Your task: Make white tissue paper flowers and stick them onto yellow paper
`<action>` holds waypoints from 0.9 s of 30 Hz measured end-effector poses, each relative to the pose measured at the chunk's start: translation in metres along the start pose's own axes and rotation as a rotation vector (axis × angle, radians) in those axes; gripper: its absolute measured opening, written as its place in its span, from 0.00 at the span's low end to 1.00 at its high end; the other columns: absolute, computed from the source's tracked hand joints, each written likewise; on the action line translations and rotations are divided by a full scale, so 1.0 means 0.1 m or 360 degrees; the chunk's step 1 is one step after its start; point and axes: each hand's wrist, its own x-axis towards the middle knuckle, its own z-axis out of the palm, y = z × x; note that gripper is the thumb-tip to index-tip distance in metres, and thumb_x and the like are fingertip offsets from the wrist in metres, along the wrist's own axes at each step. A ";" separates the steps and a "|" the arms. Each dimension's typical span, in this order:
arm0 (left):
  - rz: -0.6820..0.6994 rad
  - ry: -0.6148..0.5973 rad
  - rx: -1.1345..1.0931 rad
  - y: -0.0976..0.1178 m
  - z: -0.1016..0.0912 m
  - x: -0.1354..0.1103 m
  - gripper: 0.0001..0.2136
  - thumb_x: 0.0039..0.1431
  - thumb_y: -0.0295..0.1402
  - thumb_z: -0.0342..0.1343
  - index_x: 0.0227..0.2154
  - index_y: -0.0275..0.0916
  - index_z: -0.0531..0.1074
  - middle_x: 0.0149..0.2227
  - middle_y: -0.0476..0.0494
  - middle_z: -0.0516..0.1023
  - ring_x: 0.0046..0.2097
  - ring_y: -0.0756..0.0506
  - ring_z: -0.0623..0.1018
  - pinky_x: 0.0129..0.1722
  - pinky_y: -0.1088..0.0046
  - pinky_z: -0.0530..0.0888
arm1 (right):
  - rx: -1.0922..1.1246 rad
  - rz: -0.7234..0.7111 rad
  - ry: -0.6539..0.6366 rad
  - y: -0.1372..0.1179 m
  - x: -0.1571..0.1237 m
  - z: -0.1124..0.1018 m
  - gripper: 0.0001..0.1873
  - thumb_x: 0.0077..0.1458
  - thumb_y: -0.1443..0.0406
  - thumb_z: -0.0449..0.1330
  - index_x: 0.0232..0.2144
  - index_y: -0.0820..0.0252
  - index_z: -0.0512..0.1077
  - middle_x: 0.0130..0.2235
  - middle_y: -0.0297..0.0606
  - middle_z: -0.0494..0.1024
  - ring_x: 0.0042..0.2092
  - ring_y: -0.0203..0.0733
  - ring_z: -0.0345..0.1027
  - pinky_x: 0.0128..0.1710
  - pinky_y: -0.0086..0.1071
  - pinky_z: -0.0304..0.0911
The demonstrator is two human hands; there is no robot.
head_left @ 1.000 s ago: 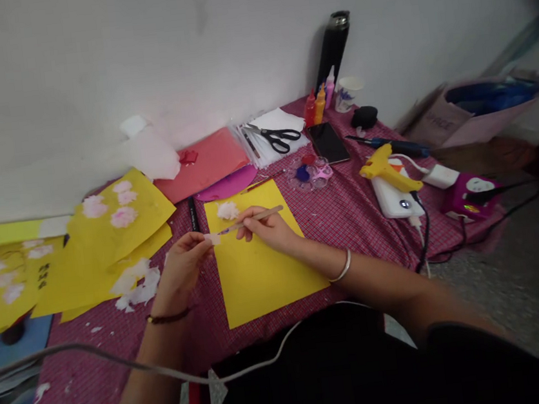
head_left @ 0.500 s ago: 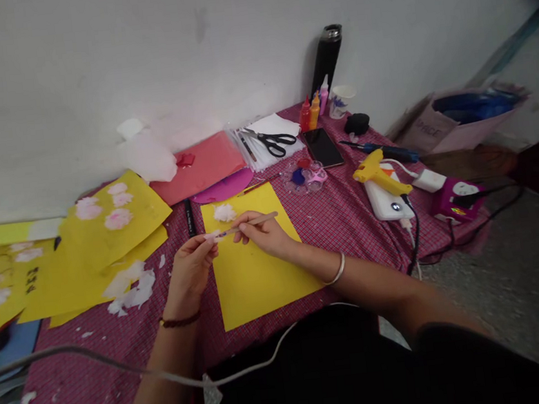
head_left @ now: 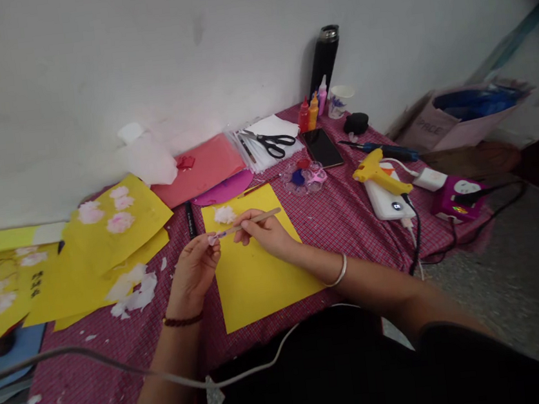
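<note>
"What's at the centre of your feed?"

"I have a small pale paper scrap (head_left: 212, 240), held up over the left edge of the yellow sheet (head_left: 260, 287). The left hand (head_left: 194, 266) pinches it between thumb and fingertips."

"And the brush (head_left: 269, 214)?"

"In the right hand (head_left: 264, 234), gripped pen-style, thumb and fingers closed round the handle. Its bluish tip points at the scrap. I'd say they touch, but the spot is small and soft from here, so I can't swear to it."

"How would you work it?"

"Lightly, I think. The paper looks thin, so I'd pinch only its edge, keep the bristles clear of the fingertips, and stroke away from the pinch so it doesn't crumple or tear. I'd watch for drips onto the sheet."

"What lies about?"

"A fluffy white paper flower (head_left: 225, 215) rests on the sheet, just beyond the hands. A black marker (head_left: 190, 219) lies beside the sheet's left edge. Farther right, on the cloth-covered counter (head_left: 349, 219), there's a clear paint palette (head_left: 291, 185)."
</note>
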 end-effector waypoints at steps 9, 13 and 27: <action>0.0877 -0.0078 0.0889 0.25 0.32 -0.05 0.04 0.48 0.29 0.65 0.29 0.38 0.79 0.24 0.50 0.76 0.28 0.53 0.72 0.30 0.78 0.70 | 0.0307 0.0331 0.0241 -0.26 0.25 0.11 0.19 0.48 0.52 0.66 0.27 0.63 0.70 0.21 0.32 0.76 0.19 0.28 0.64 0.21 0.24 0.64; 0.1119 -0.0084 0.1113 0.56 0.43 -0.03 0.04 0.49 0.30 0.65 0.30 0.38 0.79 0.24 0.49 0.76 0.26 0.52 0.73 0.27 0.77 0.69 | 0.0413 0.0348 0.0066 -0.56 0.45 0.20 0.14 0.57 0.56 0.60 0.31 0.63 0.71 0.18 0.25 0.70 0.16 0.25 0.57 0.18 0.22 0.59; 0.0797 -0.0085 0.1481 -0.22 -0.15 0.13 0.06 0.58 0.35 0.55 0.33 0.39 0.74 0.32 0.45 0.77 0.35 0.45 0.75 0.38 0.68 0.71 | -0.0641 0.0105 -0.0079 0.23 0.31 -0.24 0.13 0.59 0.59 0.57 0.40 0.62 0.76 0.36 0.38 0.78 0.32 0.32 0.69 0.33 0.27 0.66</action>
